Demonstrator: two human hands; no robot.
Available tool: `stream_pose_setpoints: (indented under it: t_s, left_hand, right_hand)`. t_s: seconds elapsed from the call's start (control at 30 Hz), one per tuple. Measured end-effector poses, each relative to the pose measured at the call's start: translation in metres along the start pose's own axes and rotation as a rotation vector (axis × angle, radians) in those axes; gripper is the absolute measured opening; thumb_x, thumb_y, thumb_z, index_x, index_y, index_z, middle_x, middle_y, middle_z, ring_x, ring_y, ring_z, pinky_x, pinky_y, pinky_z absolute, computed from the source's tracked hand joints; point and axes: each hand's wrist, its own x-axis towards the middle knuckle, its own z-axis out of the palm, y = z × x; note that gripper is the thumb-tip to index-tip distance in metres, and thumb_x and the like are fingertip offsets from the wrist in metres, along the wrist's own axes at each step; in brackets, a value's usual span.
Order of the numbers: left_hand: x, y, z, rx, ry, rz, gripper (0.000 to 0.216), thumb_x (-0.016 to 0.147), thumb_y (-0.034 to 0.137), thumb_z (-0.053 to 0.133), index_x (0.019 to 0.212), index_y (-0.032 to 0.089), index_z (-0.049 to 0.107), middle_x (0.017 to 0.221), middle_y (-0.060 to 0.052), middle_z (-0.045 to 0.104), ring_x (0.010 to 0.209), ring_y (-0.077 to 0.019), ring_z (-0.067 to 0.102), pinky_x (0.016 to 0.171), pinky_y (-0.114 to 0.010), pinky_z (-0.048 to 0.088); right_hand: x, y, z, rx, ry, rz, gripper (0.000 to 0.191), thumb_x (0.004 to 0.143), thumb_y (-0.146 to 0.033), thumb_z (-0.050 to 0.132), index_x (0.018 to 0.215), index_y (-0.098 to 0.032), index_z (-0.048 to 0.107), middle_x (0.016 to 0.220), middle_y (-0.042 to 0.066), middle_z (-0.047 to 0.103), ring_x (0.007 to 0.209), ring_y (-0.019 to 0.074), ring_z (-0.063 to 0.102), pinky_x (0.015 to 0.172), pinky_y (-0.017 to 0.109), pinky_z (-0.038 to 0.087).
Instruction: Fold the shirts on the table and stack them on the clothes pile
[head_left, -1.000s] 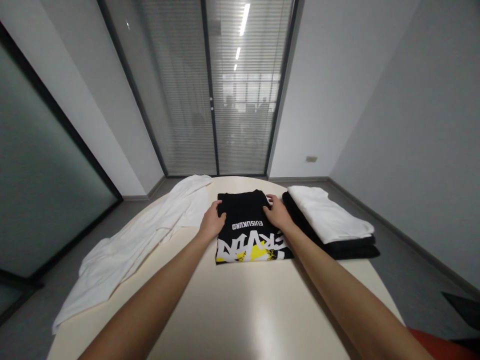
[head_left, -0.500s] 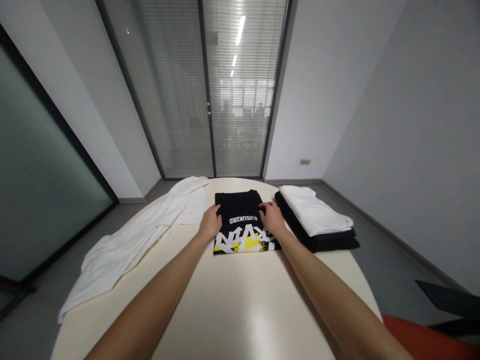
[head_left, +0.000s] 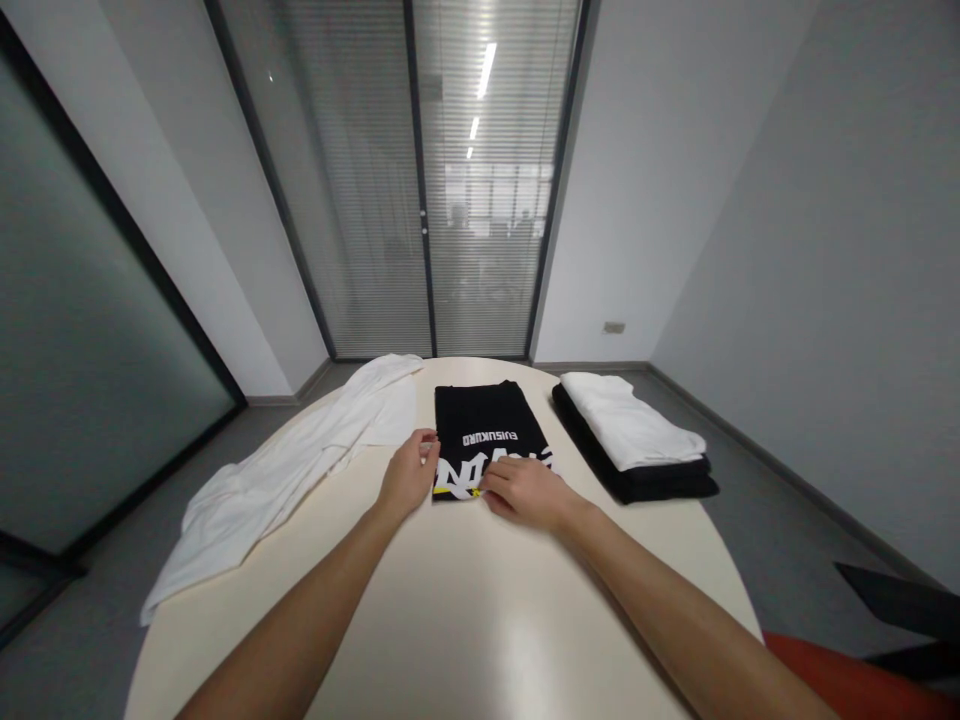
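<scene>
Head view: the folded black shirt (head_left: 487,430) lies on the far middle of the bench (head_left: 465,620), print up. The right hand (head_left: 525,492) rests on its near edge, fingers closed and seemingly pinching the hem. The left hand (head_left: 409,475) touches the near left corner with bent fingers; whether it grips, I cannot tell.

The risk, as I judge it, is that a pull on the hem from one side alone skews the layers or lets the fold fall open, since the cloth is limp and the bench looks slick. The left hand could also snag the white garment (head_left: 292,470), whose spread edge lies just beside the shirt's left side.

To the right, apart from the shirt, stands a stack (head_left: 630,435) of folded cloth, white on black; it blocks nothing. A red chair (head_left: 862,680) shows at the near right.
</scene>
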Motion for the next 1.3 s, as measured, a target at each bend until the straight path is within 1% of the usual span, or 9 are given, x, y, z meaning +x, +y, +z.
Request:
stream_pose_setpoints:
  t_s: [0.13, 0.33, 0.5, 0.6, 0.7, 0.77, 1.0, 1.13, 1.3]
  left_hand:
    - [-0.002, -0.006, -0.013, -0.006, 0.046, -0.041, 0.031, 0.099, 0.042, 0.045, 0.117, 0.02, 0.059, 0.113, -0.01, 0.071, 0.094, -0.0206, 0.07, 0.085, -0.032, 0.051]
    - [-0.002, -0.007, -0.029, 0.173, 0.042, -0.181, 0.034, 0.097, 0.046, 0.046, 0.118, 0.022, 0.06, 0.11, -0.008, 0.072, 0.092, -0.0234, 0.069, 0.082, -0.033, 0.048]
    - [0.003, -0.01, -0.032, 0.274, -0.069, -0.25, 0.038, 0.09, 0.045, 0.057, 0.119, 0.02, 0.061, 0.101, -0.008, 0.073, 0.096, -0.0288, 0.066, 0.08, -0.035, 0.045]
    - [0.013, -0.017, -0.033, 0.216, -0.134, -0.262, 0.028, 0.085, 0.034, 0.062, 0.105, 0.015, 0.068, 0.088, -0.008, 0.072, 0.085, -0.0253, 0.067, 0.074, -0.031, 0.045]
    - [0.021, -0.023, -0.033, 0.145, -0.194, -0.245, 0.016, 0.081, 0.029, 0.065, 0.085, 0.014, 0.07, 0.073, -0.006, 0.069, 0.071, -0.0219, 0.066, 0.066, -0.029, 0.044]
    - [0.023, -0.024, -0.032, 0.099, -0.193, -0.208, 0.013, 0.079, 0.026, 0.064, 0.083, 0.015, 0.069, 0.075, -0.005, 0.07, 0.073, -0.0208, 0.066, 0.068, -0.028, 0.045]
    - [0.023, -0.022, -0.032, 0.015, -0.135, -0.174, 0.017, 0.08, 0.028, 0.064, 0.093, 0.019, 0.068, 0.096, -0.005, 0.073, 0.092, -0.0214, 0.067, 0.084, -0.03, 0.047]
    - [0.029, -0.024, -0.03, -0.018, -0.192, -0.281, 0.02, 0.072, 0.022, 0.072, 0.09, 0.015, 0.067, 0.075, -0.002, 0.069, 0.073, -0.0201, 0.066, 0.068, -0.028, 0.046]
    - [0.031, -0.015, -0.03, -0.077, -0.269, -0.376, 0.013, 0.075, 0.015, 0.068, 0.067, 0.016, 0.057, 0.05, 0.005, 0.051, 0.048, -0.0125, 0.053, 0.051, -0.023, 0.036]
  right_hand:
    - [0.004, -0.018, 0.0, 0.059, -0.047, -0.016, 0.022, 0.087, -0.015, 0.053, 0.098, -0.015, 0.072, 0.091, 0.007, 0.07, 0.08, 0.0171, 0.062, 0.07, 0.027, 0.044]
    - [0.005, -0.087, -0.018, 0.463, -0.274, -0.217, 0.018, 0.078, -0.025, 0.065, 0.092, -0.019, 0.075, 0.083, 0.001, 0.071, 0.073, 0.0134, 0.061, 0.066, 0.022, 0.043]
    - [0.006, -0.093, -0.038, 0.781, -0.515, -0.067, 0.03, 0.079, -0.045, 0.074, 0.097, -0.021, 0.077, 0.083, -0.002, 0.072, 0.066, 0.0095, 0.061, 0.06, 0.019, 0.041]
    - [0.005, -0.053, -0.042, 0.734, -0.307, 0.274, 0.025, 0.087, -0.043, 0.066, 0.093, -0.02, 0.076, 0.079, 0.0, 0.071, 0.068, 0.0115, 0.063, 0.061, 0.021, 0.041]
    - [-0.001, -0.002, -0.034, 0.383, -0.012, 0.792, 0.022, 0.091, -0.034, 0.061, 0.1, -0.017, 0.072, 0.089, 0.007, 0.072, 0.078, 0.0176, 0.065, 0.069, 0.027, 0.042]
    - [-0.006, 0.025, -0.023, 0.256, 0.031, 1.004, 0.034, 0.091, -0.041, 0.062, 0.111, -0.014, 0.068, 0.1, 0.013, 0.071, 0.089, 0.0229, 0.066, 0.074, 0.03, 0.043]
    - [-0.012, 0.052, 0.02, 0.342, 0.112, 1.027, 0.02, 0.087, -0.037, 0.065, 0.081, -0.019, 0.061, 0.081, 0.005, 0.067, 0.073, 0.0173, 0.061, 0.064, 0.026, 0.039]
    - [-0.009, 0.056, 0.027, 0.623, 0.262, 1.0, 0.011, 0.081, -0.022, 0.067, 0.081, -0.018, 0.057, 0.072, -0.001, 0.062, 0.065, 0.0123, 0.057, 0.06, 0.022, 0.041]
    - [-0.004, 0.057, 0.017, 1.095, 0.378, 1.096, 0.026, 0.074, -0.012, 0.072, 0.087, -0.019, 0.049, 0.065, -0.007, 0.053, 0.047, 0.0079, 0.054, 0.046, 0.019, 0.042]
